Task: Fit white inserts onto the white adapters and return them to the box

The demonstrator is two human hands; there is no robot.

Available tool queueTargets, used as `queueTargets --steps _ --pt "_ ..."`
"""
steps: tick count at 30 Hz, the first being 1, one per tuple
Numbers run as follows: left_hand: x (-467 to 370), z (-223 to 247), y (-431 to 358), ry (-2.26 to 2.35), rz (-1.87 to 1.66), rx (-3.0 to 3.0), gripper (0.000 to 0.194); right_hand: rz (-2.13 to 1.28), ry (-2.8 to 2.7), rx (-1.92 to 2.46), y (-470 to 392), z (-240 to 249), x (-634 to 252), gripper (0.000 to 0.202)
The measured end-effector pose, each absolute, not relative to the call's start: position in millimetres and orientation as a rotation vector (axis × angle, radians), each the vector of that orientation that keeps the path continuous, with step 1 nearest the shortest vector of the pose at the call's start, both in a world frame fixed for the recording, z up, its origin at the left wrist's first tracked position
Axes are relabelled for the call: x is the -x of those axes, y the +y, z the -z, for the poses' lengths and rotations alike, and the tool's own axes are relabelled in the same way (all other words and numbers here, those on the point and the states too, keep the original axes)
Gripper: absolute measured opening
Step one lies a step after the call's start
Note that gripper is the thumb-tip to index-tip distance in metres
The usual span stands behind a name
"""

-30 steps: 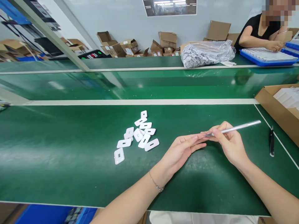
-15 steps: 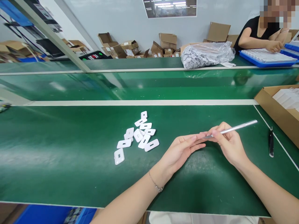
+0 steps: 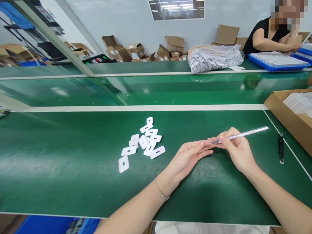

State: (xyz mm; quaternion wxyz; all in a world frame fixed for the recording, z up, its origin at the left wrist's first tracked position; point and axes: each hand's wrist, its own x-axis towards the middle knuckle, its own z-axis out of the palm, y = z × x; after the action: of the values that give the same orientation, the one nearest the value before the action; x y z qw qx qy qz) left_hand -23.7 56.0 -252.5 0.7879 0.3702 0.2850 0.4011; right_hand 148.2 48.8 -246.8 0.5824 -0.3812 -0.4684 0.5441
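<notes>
My right hand is closed around a slim silver craft knife, gripped like a pen. Its handle slopes up to the right, and the pointed blade faces left, at the fingertips of my left hand. The left fingers are stretched out with the thumb lying along them; I make out nothing held there. Both hands are above the green table, fingertips meeting. Left of them lie several white plastic plates with rectangular slots, loosely scattered and partly overlapping.
Black tweezers lie right of my hands. A cardboard box with white pieces stands at the right edge. Across the green table are a clear bag of small parts, a blue tray and a co-worker.
My hands and the knife stay almost in place; the view shifts slightly. The co-worker's hand has moved right, away from the blue tray's middle.
</notes>
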Motion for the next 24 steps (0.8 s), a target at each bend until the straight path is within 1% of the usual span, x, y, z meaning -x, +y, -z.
queueTargets --steps 11,20,24 --pt "23.4 254.0 56.3 0.612 -0.863 -0.814 0.024 -1.279 -1.071 0.874 48.9 246.7 -148.1 0.031" --pt "23.2 254.0 56.2 0.622 -0.874 -0.806 0.025 -1.290 -1.047 0.878 48.6 246.2 -147.4 0.035" --pt "22.3 254.1 56.3 0.628 -0.873 -0.802 0.028 -1.270 -1.073 0.879 48.4 245.6 -147.1 0.034"
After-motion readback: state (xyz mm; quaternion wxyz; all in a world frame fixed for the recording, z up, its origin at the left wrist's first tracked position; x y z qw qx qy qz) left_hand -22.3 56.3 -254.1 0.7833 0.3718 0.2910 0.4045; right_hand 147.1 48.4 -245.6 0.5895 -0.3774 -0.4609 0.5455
